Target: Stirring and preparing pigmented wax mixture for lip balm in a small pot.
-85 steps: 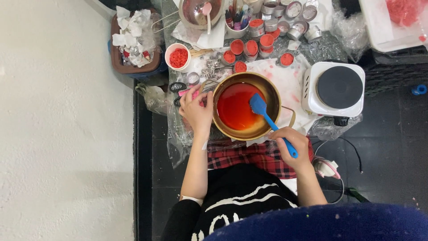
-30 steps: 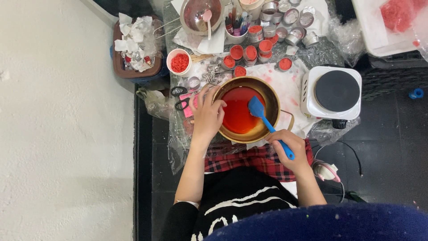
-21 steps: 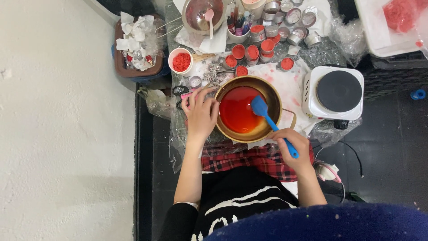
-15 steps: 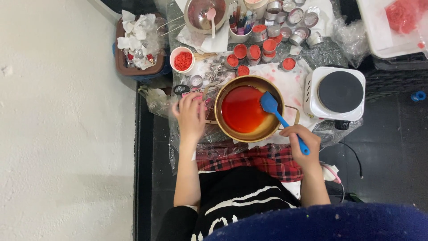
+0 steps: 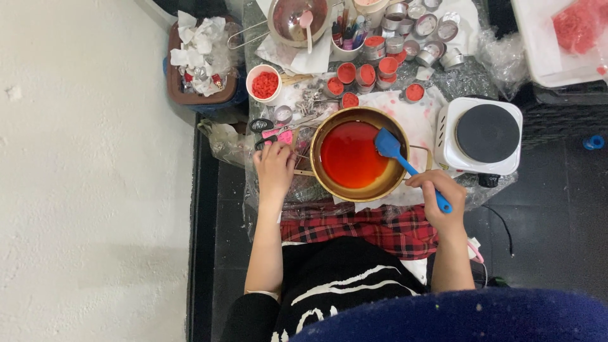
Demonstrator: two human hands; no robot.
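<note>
A brass-coloured pot [image 5: 329, 187] of red liquid [image 5: 351, 155] stands on the plastic-covered table in front of me. My right hand [image 5: 438, 196] grips the handle of a blue spatula [image 5: 398, 155], whose blade rests at the pot's right inner rim. My left hand [image 5: 275, 168] lies flat on the table just left of the pot, fingers near the pink-handled scissors [image 5: 275, 136]; it holds nothing.
A white hotplate [image 5: 484, 134] sits right of the pot. Several small tins [image 5: 364, 75], some filled red, and a white cup of red pellets [image 5: 264, 83] stand behind it. A steel pan [image 5: 294, 19] is farther back. A bin of tissues [image 5: 202, 60] is at left.
My left hand has come off the pot's rim and moved left onto the table. The spatula blade has shifted from the middle of the liquid to the right rim.
</note>
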